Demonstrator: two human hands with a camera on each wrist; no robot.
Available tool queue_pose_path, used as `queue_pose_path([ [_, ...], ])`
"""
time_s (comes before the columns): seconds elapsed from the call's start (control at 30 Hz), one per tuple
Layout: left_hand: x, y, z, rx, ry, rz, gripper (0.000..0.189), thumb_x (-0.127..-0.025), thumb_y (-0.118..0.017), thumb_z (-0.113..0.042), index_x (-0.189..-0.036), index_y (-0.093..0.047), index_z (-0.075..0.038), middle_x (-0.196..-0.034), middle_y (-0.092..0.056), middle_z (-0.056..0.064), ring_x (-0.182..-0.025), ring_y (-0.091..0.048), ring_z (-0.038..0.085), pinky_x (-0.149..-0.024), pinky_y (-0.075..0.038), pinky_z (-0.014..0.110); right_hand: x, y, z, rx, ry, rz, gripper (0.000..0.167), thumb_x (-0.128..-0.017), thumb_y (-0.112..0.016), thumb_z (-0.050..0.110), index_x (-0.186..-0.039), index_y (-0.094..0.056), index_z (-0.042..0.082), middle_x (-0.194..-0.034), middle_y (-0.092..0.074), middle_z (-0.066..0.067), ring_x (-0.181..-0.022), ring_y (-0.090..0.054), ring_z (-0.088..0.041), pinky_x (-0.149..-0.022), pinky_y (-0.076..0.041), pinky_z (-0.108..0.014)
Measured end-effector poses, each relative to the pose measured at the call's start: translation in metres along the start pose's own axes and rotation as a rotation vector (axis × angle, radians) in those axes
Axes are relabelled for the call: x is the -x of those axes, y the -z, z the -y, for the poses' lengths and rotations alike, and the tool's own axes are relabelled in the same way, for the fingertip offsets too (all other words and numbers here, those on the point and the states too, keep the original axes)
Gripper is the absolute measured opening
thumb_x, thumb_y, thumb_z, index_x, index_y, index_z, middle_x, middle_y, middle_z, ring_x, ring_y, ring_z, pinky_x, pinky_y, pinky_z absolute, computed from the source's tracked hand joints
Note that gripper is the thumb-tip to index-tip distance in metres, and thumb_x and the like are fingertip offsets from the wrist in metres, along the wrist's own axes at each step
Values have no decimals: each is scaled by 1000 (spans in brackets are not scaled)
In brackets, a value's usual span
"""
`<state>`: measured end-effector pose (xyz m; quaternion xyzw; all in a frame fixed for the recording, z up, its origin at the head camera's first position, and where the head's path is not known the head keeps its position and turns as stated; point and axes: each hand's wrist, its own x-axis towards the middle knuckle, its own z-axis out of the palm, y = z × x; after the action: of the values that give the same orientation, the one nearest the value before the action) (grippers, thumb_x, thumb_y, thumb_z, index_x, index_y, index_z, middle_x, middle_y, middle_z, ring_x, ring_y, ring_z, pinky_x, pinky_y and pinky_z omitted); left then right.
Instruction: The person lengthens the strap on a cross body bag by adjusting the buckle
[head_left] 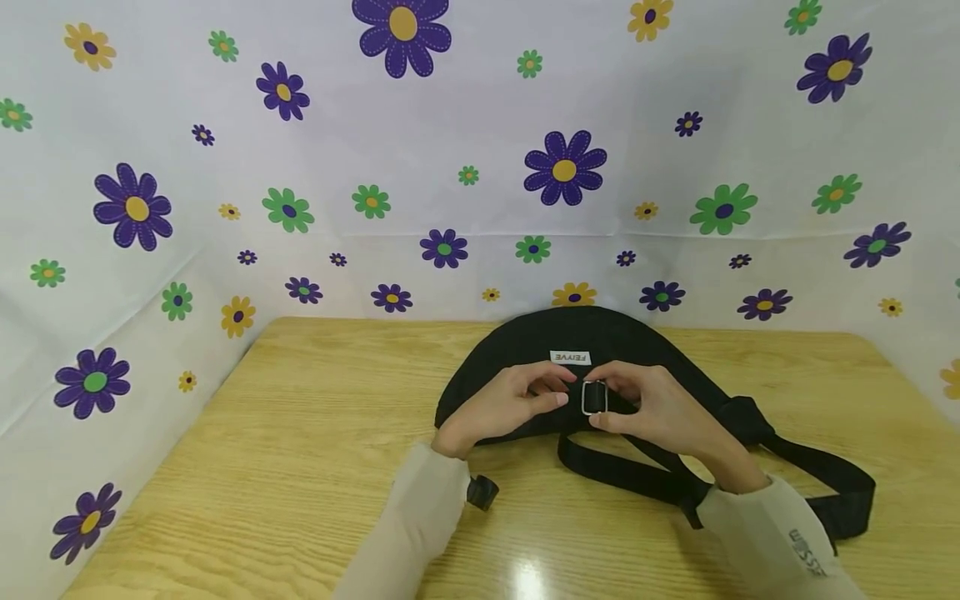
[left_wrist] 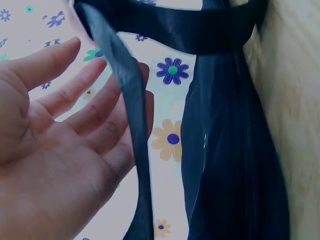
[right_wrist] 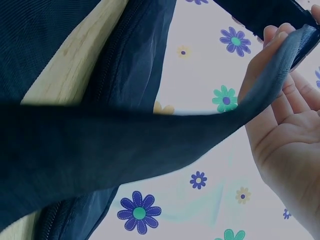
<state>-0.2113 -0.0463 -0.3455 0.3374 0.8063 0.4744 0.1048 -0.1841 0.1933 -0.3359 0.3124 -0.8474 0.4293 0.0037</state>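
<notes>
The black bag [head_left: 487, 375] lies flat toward the table's far edge, and its white label [head_left: 570, 357] reads "FEIYVE", upside down to the wearer. The cuff of the right sleeve [head_left: 750, 521], at the bag's near side, carries dark lettering too slanted to read surely. Above the bag's middle, the right hand [head_left: 660, 408] pinches a metal buckle [head_left: 583, 398], thumb below and fingers above, with the strap [head_left: 615, 475] threaded through it. The left hand [head_left: 513, 404] reaches over the bag's left part, fingers loosely bent, gripping nothing. A black clip [head_left: 482, 492] rests nearer than the bag on the wood-grained table [head_left: 322, 417]; behind the bag hangs a white cloth [head_left: 480, 108] printed with purple, green and yellow flowers.
</notes>
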Motion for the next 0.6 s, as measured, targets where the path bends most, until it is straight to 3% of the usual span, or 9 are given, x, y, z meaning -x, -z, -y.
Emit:
queue_pose_path([
  [0.23,-2,-3,1,-23,-60,-44,29,-103,-61,-9,-130,-64,-4,-116,-69,12,-101,-65,14,-85,-50,24,-2,-2,1,18,9,0,37,-85,-77,7,-118,-64,-4,-85,-67,4,-70,-59,-11,-64,-43,-27],
  [0.4,-2,-3,-2,-2,-34,-41,30,-103,-61,-11,-132,-63,-4,-114,-70,11,-100,-65,14,-85,-50,24,-1,-1,1,26,-19,2,37,-86,-78,9,-119,-64,-3,-86,-67,4,-73,-60,-11,-68,-45,-27],
  [0.6,-2,-4,-2,8,-20,-4,36,-101,-66,-14,-136,-61,-6,-121,-68,13,-110,-64,18,-93,-48,28,1,0,0,-59,-67,4,40,-88,-78,6,-123,-62,-5,-89,-69,-1,-76,-64,-14,-69,-49,-28],
])
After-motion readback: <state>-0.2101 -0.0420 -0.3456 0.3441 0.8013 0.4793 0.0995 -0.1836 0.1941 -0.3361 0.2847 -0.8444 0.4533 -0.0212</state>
